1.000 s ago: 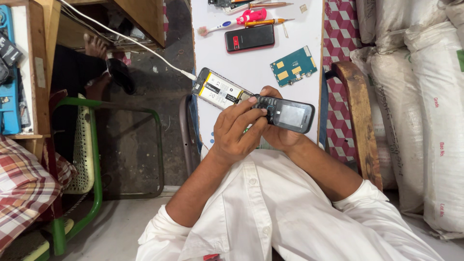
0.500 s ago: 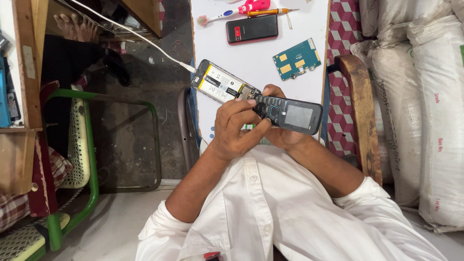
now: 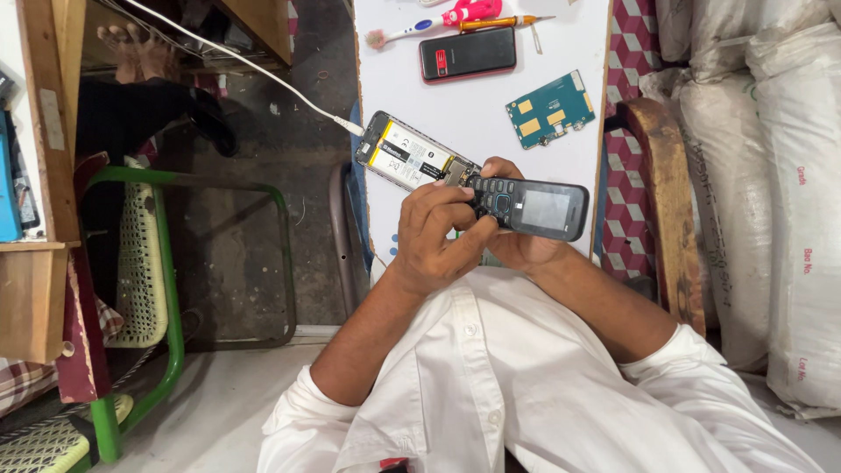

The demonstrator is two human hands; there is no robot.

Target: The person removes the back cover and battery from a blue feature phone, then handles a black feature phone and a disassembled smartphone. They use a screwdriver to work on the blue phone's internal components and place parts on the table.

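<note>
one black keypad phone (image 3: 526, 207) gripped above near edge of white counter (image 3: 473, 105): right hand (image 3: 521, 245) cradling beneath, left hand (image 3: 438, 236) clasping keypad end, thumb on keys. one opened smartphone (image 3: 407, 156) just behind, white cable (image 3: 236, 61) plugged in. farther back: one black-red phone (image 3: 467, 54), one green circuit board (image 3: 550, 109), one toothbrush (image 3: 407, 31), one orange screwdriver (image 3: 499, 22).

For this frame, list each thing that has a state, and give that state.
Black keypad phone: held in both hands, screen dark, keypad up.
Left hand: fingers on the keypad.
Right hand: under the phone, supporting it.
Opened phone: back cover off, insides showing, white cable plugged in.
Red and black phone: lying flat on the white table.
Circuit board: bare, lying loose.
</note>
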